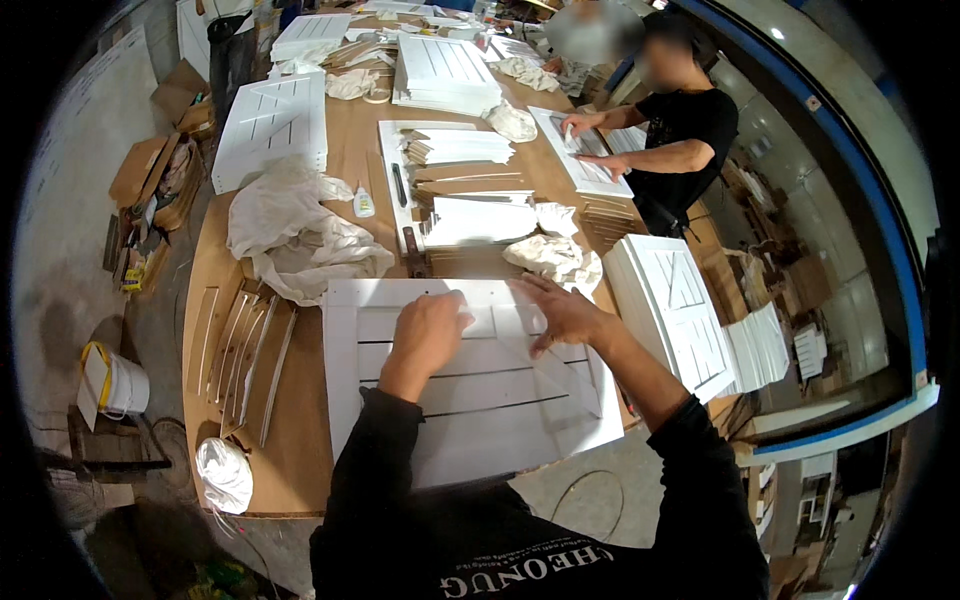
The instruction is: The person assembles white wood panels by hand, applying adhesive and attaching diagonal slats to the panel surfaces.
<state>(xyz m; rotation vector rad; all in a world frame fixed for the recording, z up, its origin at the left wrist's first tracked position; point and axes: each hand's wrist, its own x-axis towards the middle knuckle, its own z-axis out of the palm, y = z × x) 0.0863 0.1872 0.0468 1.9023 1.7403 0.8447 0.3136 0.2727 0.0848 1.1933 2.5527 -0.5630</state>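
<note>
A white slatted panel (480, 445) with dark grooves lies in front of me at the near table edge. My left hand (428, 335) is closed over its upper middle, fingers curled. Something whitish shows at those fingertips, too blurred to name. To its right, my right hand (562, 312) rests on the panel's far right part, its fingers spread and thumb apart. A pale diagonal strip (575, 385) runs across the panel below the right hand. Just beyond that hand sits a crumpled cream cloth (555, 262).
A big cloth heap (300, 235) and a small glue bottle (363, 201) lie ahead left. Thin strips (245, 345) are at left; a panel stack (670, 310) stands at right. A white tray (393, 150) holds slats. Across the right side, a co-worker (685, 125) handles another panel.
</note>
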